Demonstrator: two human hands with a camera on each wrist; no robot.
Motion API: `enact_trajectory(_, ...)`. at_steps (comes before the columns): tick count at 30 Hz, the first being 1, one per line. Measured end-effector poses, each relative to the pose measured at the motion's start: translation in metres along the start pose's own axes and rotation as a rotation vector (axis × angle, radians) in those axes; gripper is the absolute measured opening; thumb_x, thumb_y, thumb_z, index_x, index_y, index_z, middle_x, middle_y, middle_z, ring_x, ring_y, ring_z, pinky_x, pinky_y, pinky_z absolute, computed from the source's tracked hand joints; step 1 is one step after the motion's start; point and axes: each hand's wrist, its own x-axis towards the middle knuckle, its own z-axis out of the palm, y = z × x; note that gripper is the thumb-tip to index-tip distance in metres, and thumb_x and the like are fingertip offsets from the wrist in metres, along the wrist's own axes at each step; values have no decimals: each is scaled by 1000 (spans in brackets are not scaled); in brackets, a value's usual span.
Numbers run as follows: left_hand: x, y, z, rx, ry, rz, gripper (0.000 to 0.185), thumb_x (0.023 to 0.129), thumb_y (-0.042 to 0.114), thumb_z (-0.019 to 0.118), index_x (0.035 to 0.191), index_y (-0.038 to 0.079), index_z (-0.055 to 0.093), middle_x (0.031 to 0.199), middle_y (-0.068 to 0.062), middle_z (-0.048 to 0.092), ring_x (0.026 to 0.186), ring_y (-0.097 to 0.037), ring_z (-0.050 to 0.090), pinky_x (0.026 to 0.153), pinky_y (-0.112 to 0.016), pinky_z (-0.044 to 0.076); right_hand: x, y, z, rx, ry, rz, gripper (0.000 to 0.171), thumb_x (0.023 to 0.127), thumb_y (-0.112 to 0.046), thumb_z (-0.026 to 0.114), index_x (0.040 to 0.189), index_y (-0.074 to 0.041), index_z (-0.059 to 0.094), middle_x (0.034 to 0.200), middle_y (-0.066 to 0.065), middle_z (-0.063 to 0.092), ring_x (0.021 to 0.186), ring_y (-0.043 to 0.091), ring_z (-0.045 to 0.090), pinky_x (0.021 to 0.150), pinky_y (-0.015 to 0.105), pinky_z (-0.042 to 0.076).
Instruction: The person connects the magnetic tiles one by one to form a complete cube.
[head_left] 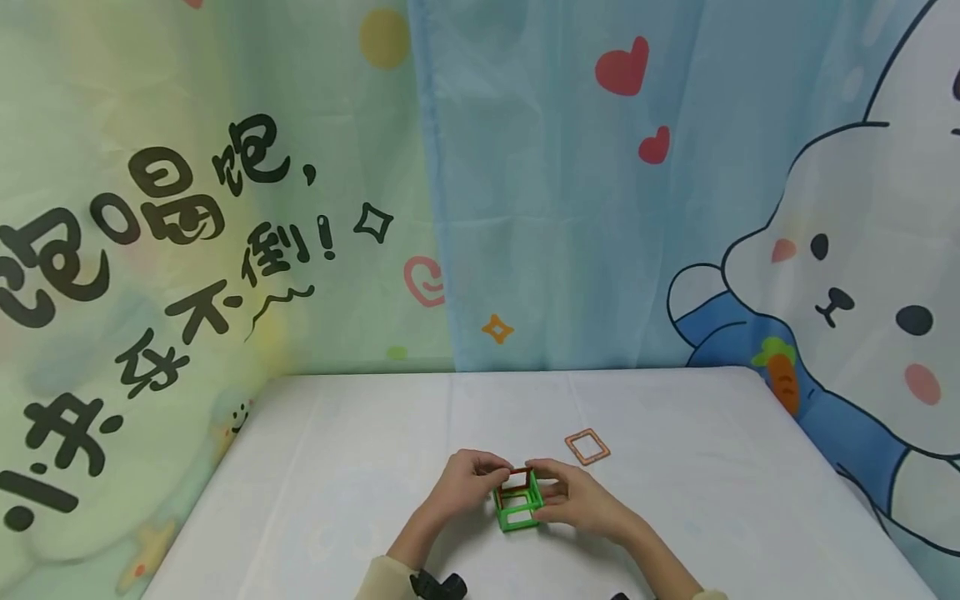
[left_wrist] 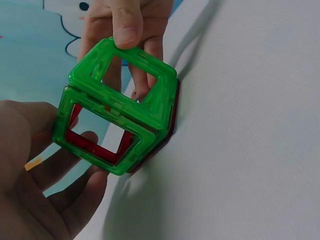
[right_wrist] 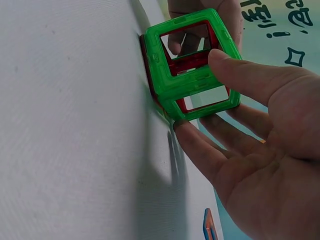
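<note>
So the counter [head_left: 337,467] is covered in a plain white cloth, and it's boxed in by cartoon curtains: a pale green one [head_left: 187,250] on the left with big black Chinese lettering, a blue one [head_left: 570,208] at the far side with red hearts, and a big white bunny print [head_left: 847,283] on the right holding a carrot.

Near the front edge, roughly in the middle, sits a little cube [head_left: 517,498] built out of square frame tiles, mostly green with some red ones on the inside and back. It's resting on the cloth, right between the two hands.

The left hand [head_left: 468,479] is on the cube's left side, fingers curled over the top edge, thumb pinching it. The right hand [head_left: 577,498] is on the right side; the wrist view shows its thumb [right_wrist: 240,75] pressing on a green frame with the other fingers spread underneath and beside the cube, so it's gripping too, just fairly loosely. Both hands are touching the cube, neither is closed tight.

A bit farther back and to the right, apart from the hands, a single orange square tile [head_left: 587,447] lies flat on the cloth.
</note>
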Motion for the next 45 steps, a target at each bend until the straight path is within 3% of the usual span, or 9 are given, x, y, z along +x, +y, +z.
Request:
enact_trajectory(4, -2, -3, 1, -13, 32, 3, 14, 93, 19, 66, 96, 10, 77, 87, -1, 72, 71, -8, 61, 58, -26, 48, 0, 2, 1, 0, -9, 3, 71, 86, -7, 74, 142, 9, 35, 138, 33, 42, 119, 43, 53, 87, 36, 51)
enact_trajectory(10, -5, -6, 5, -30, 73, -9, 15, 93, 20, 66, 95, 10, 77, 88, -1, 73, 76, -6, 63, 65, -26, 50, 0, 4, 1, -44, 30, 35, 67, 84, -11, 77, 139, 7, 42, 133, 28, 51, 114, 40, 57, 88, 44, 50)
enact_trajectory(18, -5, -7, 2, -25, 39, -9, 18, 95, 22, 63, 99, 10, 76, 94, -1, 72, 81, -8, 63, 68, -28, 50, 2, 8, -1, -22, 19, 26, 63, 83, -9, 77, 135, 6, 45, 130, 26, 53, 115, 41, 56, 89, 44, 49)
enact_trajectory(23, -12, -11, 1, 2, -32, -54, 42, 94, 34, 64, 125, 6, 62, 109, -1, 66, 95, -15, 63, 78, -34, 51, 3, 9, 1, -46, 7, 16, 69, 80, -5, 79, 138, 3, 44, 134, 27, 49, 117, 42, 54, 86, 39, 51)
enact_trajectory(26, -20, -13, -1, 10, -93, -75, 65, 86, 34, 74, 138, 4, 49, 118, -3, 62, 106, -20, 60, 86, -36, 49, 3, 9, 3, -71, 16, -1, 67, 79, -4, 80, 136, 3, 46, 132, 28, 50, 114, 41, 57, 84, 34, 52)
enact_trajectory(29, -24, -15, -3, 40, -133, -76, 77, 78, 31, 83, 141, 6, 46, 125, -3, 59, 110, -20, 59, 90, -34, 47, 3, 8, 5, -87, 39, -6, 65, 78, -5, 81, 133, 3, 48, 129, 27, 52, 109, 39, 59, 82, 31, 53)
enact_trajectory(38, -24, -23, -6, 23, -151, -19, 70, 74, 26, 87, 135, 11, 55, 127, 1, 60, 109, -11, 58, 91, -28, 46, 4, 9, 8, -134, 83, -23, 63, 76, -5, 82, 130, 2, 51, 124, 23, 56, 105, 36, 61, 83, 33, 52)
enact_trajectory(42, -27, -22, -8, 8, -148, 37, 80, 74, 23, 87, 142, 12, 47, 135, -3, 54, 116, -17, 56, 93, -29, 45, 4, 9, 8, -160, 89, -20, 63, 76, -7, 83, 130, 1, 51, 123, 21, 57, 104, 34, 62, 81, 33, 53)
enact_trajectory(45, -29, -15, -11, 8, -137, 104, 67, 76, 21, 85, 135, 15, 55, 138, -6, 51, 121, -22, 53, 94, -36, 45, 3, 8, 8, -176, 91, -8, 65, 76, -9, 84, 130, 0, 51, 124, 20, 57, 104, 34, 61, 81, 34, 53)
